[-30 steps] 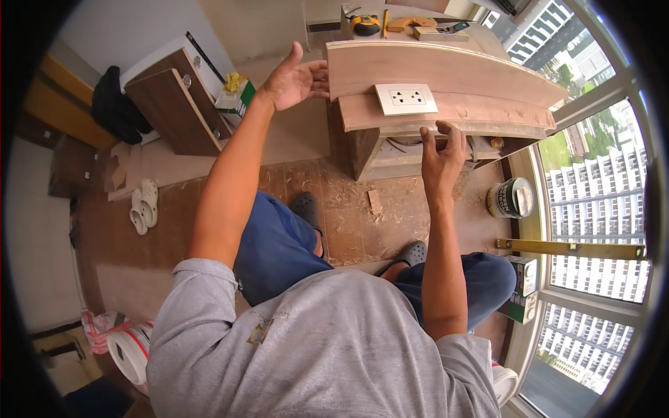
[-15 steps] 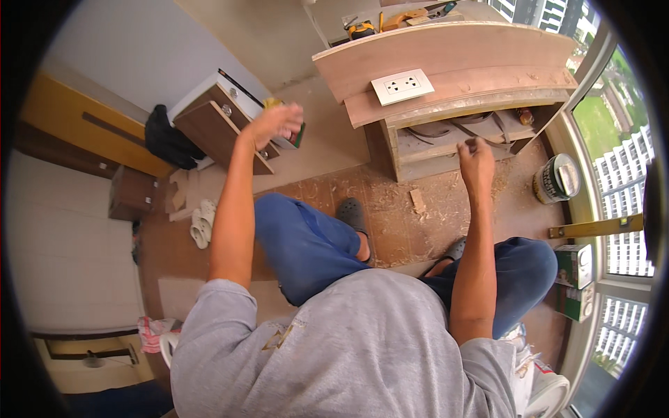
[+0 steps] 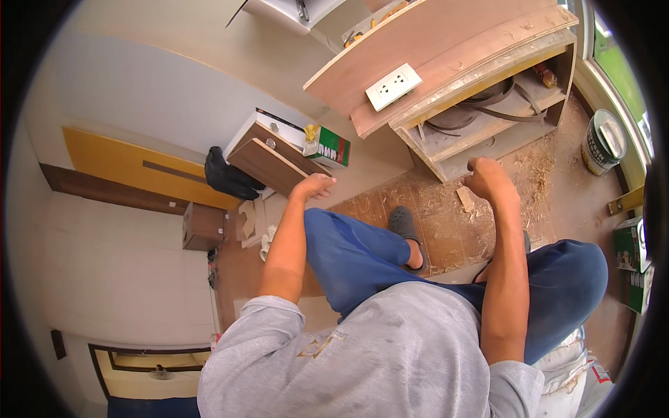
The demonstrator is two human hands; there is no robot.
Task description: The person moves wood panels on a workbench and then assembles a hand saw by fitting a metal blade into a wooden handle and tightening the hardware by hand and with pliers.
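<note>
Right hand: back toward camera, fingers bent, tips hidden; cannot tell if clenched or gripping something small. Held at the lower front edge of the open wooden cabinet, overlapping it in view; contact unclear. Left hand: fingers loosely bent, palm turned away; cannot tell if released or clenched. Above the left knee, nearest in view to the lower corner of a brown drawer front; touching or apart not clear.

Cabinet is ahead, right of center, front open. Inside: dark curved strips, plus a small reddish item at far right. Pinkish wood boards run along its top, with a white double-socket plate near their left end.

Floor below: wood offcut just past right hand, shavings scattered around it. Dark clog on left foot.

Farther out: green-and-white box just beside the drawer front, yellow crumpled piece at its top left; dark cloth left of that. Bucket at right, near the window.
</note>
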